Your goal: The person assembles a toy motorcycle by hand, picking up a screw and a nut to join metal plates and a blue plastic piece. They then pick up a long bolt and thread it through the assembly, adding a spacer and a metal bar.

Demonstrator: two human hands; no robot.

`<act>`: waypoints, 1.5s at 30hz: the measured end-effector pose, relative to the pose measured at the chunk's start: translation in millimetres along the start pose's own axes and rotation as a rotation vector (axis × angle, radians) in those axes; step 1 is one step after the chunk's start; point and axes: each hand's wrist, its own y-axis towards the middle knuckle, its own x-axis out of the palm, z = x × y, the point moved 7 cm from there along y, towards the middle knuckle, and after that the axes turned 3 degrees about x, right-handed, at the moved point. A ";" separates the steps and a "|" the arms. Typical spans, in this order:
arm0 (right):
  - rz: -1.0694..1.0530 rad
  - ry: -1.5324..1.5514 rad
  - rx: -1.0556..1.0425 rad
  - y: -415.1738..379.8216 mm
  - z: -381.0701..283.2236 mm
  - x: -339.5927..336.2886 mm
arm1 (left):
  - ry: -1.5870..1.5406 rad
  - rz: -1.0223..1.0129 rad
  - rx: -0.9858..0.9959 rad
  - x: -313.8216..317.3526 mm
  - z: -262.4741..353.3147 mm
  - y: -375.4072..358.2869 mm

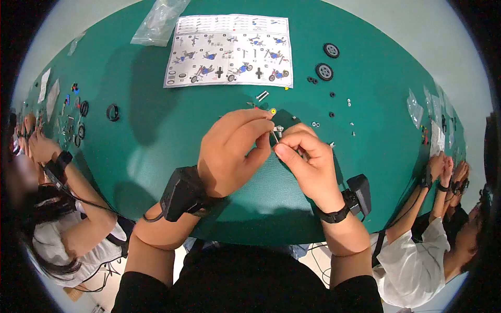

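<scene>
My left hand (235,146) and my right hand (309,161) meet over the green table, below the instruction sheet (229,49). Between their fingertips is a small silver metal part (279,130), gripped by the left thumb and fingers. A round yellow piece (273,111) shows at the tip of my left fingers. My right thumb and forefinger pinch a thin metal rod (275,137) that meets the silver part; I cannot tell what kind of rod it is. Just beyond my left fingers lie silver cylindrical pieces (262,96).
Two black wheels with grey hubs (324,72) lie at the upper right, with small black rings (332,95) and silver nuts (315,124) nearby. A black ring (112,112) lies at left, a clear plastic bag (159,22) at the top. Other people work at both sides.
</scene>
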 end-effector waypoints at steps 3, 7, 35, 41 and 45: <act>-0.015 0.137 0.193 -4.1 6.3 3.6 | -0.010 -0.019 -0.009 0.3 -1.0 -0.8; -0.003 0.302 0.372 -8.6 11.3 5.8 | -0.016 -0.028 -0.010 0.6 0.5 -2.2; 0.009 0.247 0.312 -9.7 20.9 1.0 | -0.091 -0.049 0.020 2.0 0.8 -3.1; 0.043 0.298 0.305 -9.2 18.7 -2.0 | -0.119 -0.080 0.002 2.9 0.9 -3.2; 0.054 0.232 0.277 -8.7 21.8 -6.8 | -0.116 -0.105 0.004 5.5 0.5 -4.3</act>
